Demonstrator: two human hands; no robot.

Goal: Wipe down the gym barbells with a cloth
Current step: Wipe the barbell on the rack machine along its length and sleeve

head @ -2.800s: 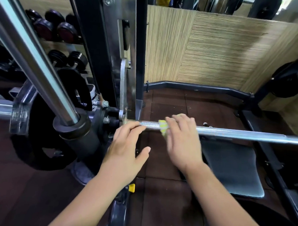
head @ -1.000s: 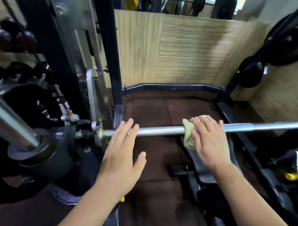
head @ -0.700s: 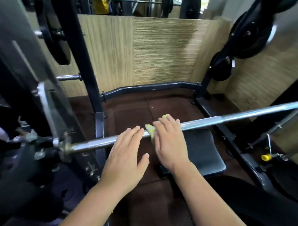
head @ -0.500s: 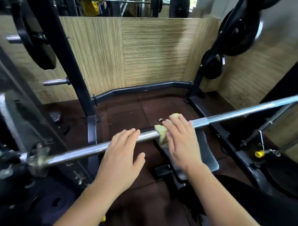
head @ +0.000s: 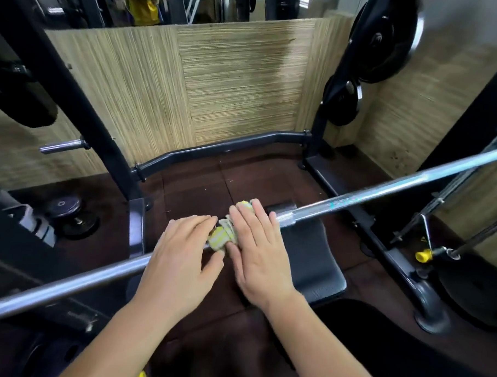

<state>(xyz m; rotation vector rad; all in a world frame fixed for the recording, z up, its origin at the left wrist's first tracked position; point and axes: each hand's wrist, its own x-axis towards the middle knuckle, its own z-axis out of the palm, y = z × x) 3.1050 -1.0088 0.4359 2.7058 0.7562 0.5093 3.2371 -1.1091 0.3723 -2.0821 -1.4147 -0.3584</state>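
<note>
Barbell: a long chrome steel barbell point(head: 384, 189) ran across the view on a slant, low at the left edge and rising to the upper right, crossing above the bench.
Cloth: a small yellow-and-white striped cloth point(head: 221, 238) was bunched around the barbell near its middle, in the narrow space between the two hands and partly under the right one.
Left hand: the left hand point(head: 181, 259) lay flat on top of the barbell, fingers straight and close together, reaching over the far side – holding nothing. Its fingertips sat just beside the cloth.
Right hand: the right hand point(head: 258, 254) covered the cloth, fingers draped over the barbell and thumb tucked in on the near side, gripping the cloth against the steel.
Bench: a black padded bench point(head: 318, 265) sat below the barbell, right of the hands, on the floor.
Floor: dark brown rubber tiles point(head: 196, 191).
Rack: a black steel rack upright point(head: 83, 107) leaned across the left side, and a bent black crossbar point(head: 229, 146) joined the frame low at the back.
Weights: black round weight plates point(head: 381, 43) hung on the right upright – one large above, one smaller below. A dark dumbbell point(head: 69, 212) rested on the floor at the left.
Wall: pale wood-grain wall panels point(head: 240, 82) closed off the back and right.
Small detail: a yellow knob point(head: 423, 255) stuck out from the frame at the right.
</note>
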